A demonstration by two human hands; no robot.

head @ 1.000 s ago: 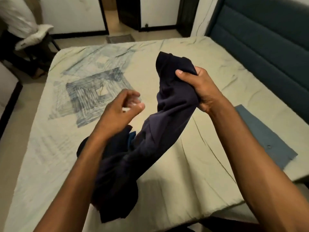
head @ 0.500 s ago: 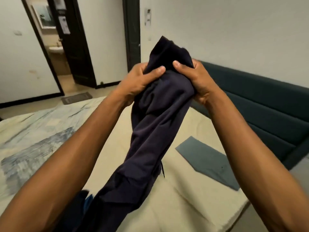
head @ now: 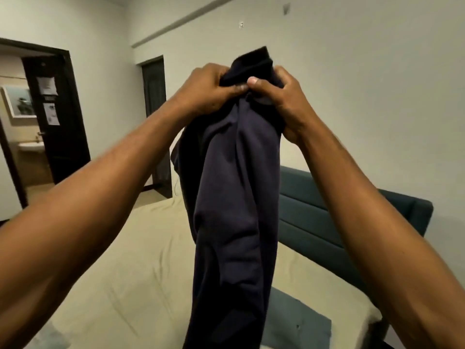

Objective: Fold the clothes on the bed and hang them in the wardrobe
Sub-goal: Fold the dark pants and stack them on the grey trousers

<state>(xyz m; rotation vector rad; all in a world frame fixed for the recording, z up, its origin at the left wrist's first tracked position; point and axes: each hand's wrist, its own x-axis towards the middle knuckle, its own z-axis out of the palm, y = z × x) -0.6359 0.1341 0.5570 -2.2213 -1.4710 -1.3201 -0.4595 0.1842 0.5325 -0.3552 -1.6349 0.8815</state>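
A dark navy garment (head: pixel 234 210) hangs bunched and long from both hands, held high in front of me above the bed (head: pixel 130 273). My left hand (head: pixel 208 93) grips its top edge from the left, and my right hand (head: pixel 281 99) grips it from the right, thumbs nearly touching. The garment's lower end runs out of the bottom of the frame. A flat grey-blue cloth (head: pixel 297 323) lies on the bed at the lower right, partly hidden behind the garment.
A teal padded headboard (head: pixel 327 222) lines the bed's right side. A dark door (head: pixel 154 127) stands in the far wall. An open doorway (head: pixel 32 137) on the left shows a bathroom sink.
Both hands have lifted the garment higher and my view has tilted up toward the wall. A second ago only the right hand held it; the left hand has since gripped the top.
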